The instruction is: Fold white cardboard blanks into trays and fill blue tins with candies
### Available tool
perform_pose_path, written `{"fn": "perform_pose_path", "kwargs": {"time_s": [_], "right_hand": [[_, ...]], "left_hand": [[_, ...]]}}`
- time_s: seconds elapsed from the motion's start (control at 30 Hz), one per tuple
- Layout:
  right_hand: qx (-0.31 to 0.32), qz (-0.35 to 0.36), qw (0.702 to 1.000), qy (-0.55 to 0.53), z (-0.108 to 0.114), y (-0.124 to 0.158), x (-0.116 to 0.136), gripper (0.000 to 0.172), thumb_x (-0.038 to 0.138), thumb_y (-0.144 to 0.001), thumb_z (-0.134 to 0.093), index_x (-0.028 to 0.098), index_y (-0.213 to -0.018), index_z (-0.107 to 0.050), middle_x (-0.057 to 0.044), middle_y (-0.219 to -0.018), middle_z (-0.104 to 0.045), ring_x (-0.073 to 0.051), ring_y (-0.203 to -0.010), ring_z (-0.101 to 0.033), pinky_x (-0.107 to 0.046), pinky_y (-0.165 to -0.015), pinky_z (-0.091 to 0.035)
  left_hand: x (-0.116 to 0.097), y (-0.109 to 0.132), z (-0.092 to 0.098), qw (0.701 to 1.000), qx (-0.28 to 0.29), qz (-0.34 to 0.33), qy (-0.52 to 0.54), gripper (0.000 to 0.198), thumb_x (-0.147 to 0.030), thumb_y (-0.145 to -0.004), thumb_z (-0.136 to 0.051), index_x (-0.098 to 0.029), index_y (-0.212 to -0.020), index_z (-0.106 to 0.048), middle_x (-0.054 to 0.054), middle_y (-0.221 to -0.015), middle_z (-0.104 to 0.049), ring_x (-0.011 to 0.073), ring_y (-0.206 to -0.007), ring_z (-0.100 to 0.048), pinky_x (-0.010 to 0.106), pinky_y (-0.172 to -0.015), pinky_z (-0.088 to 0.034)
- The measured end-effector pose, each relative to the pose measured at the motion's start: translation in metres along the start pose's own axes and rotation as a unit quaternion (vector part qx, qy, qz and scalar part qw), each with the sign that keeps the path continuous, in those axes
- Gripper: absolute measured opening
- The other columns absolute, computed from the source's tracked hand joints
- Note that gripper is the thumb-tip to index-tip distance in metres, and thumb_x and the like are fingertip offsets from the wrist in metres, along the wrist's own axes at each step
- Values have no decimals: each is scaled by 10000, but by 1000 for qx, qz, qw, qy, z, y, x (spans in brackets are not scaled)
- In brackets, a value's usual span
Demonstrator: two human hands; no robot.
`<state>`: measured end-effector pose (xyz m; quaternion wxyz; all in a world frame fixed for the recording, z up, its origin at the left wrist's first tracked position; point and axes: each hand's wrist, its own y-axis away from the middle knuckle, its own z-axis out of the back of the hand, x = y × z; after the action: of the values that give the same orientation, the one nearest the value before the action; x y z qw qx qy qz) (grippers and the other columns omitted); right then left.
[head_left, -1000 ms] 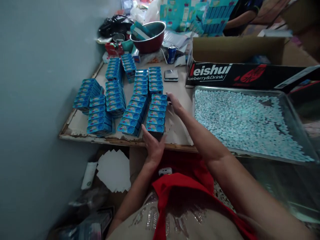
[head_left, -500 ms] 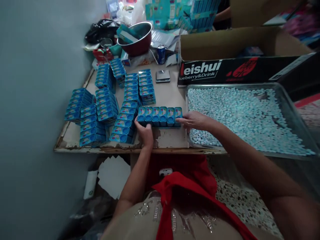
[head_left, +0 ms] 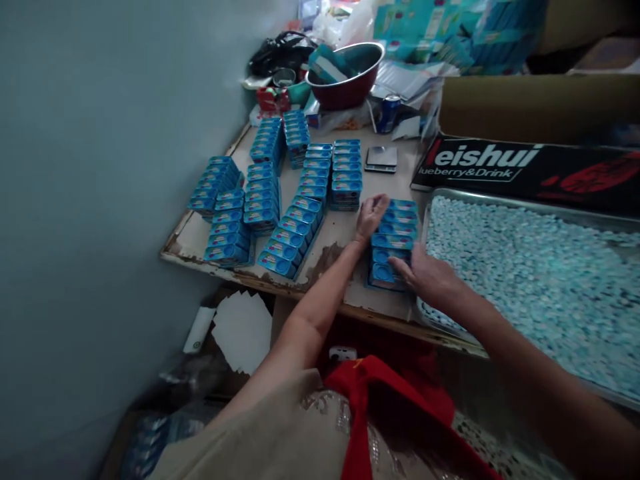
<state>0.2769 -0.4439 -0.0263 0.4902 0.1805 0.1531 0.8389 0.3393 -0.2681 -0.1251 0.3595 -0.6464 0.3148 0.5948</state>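
Note:
A row of blue packs [head_left: 395,237] stands near the table's front edge, running away from me, just left of the metal tray [head_left: 427,227]. My left hand [head_left: 371,217] rests against the row's far left side. At its near right end, my right hand [head_left: 427,272] has its thumb on top of the packs, so the row sits between both hands. Several more rows of the same packs [head_left: 285,244] stand to the left. Small pale blue pieces [head_left: 525,280] cover the tray.
A small scale [head_left: 381,159] lies behind the row. Further back are a red bowl [head_left: 345,92], a blue can [head_left: 389,113] and a black plastic bag [head_left: 283,53]. A large cardboard box [head_left: 500,167] stands behind the tray. A wall rises at the left.
The row between my hands has turned from lying crosswise to pointing away from me. My left hand has moved to its far left side, my right hand to its near end. The view has shifted.

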Motion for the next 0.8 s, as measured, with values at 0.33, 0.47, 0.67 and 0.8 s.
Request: {"fn": "perform_pose_path", "kwargs": {"time_s": [0.33, 0.47, 0.67, 0.8], "right_hand": [[-225, 282, 926, 113, 89, -41, 110, 443, 394, -1132, -358, 151, -1119, -728, -170, -1139, -766, -292, -1044, -697, -358, -748, -406], [-145, 477, 843, 202, 72, -105, 205, 410, 310, -1100, -388, 132, -1150, -754, -171, -1200, -767, -294, -1162, -618, -398, -943, -389], [-64, 431, 871, 226, 54, -113, 199, 497, 405, -1110, -387, 145, -1048, -805, -172, -1095, -790, -284, -1056, -701, -413, -968, -439], [55, 344, 928, 128, 46, -86, 152, 541, 515, -1106, -393, 173, -1033, -805, -146, -950, -801, -266, -952, -741, -329, -789, -491]], "left_hand": [[-36, 189, 189, 803, -334, -177, -461, 918, -549, -765, -912, -164, -1505, -527, 247, -1510, -539, 417, -1473, -493, 592, -1261, -372], [-22, 180, 213, 843, -293, -89, -442, 1213, -518, -724, -942, -170, -1669, -266, 273, -1606, -445, 425, -1507, -464, 581, -1237, -415], [-15, 189, 239, 880, -299, -102, -354, 879, -510, -911, -759, -162, -1620, -373, 256, -1589, -504, 359, -1520, -490, 520, -1287, -369], [-10, 171, 229, 932, -280, -50, -226, 782, -688, -977, -602, -189, -1566, -478, 225, -1597, -546, 319, -1521, -516, 462, -1298, -364]]}}
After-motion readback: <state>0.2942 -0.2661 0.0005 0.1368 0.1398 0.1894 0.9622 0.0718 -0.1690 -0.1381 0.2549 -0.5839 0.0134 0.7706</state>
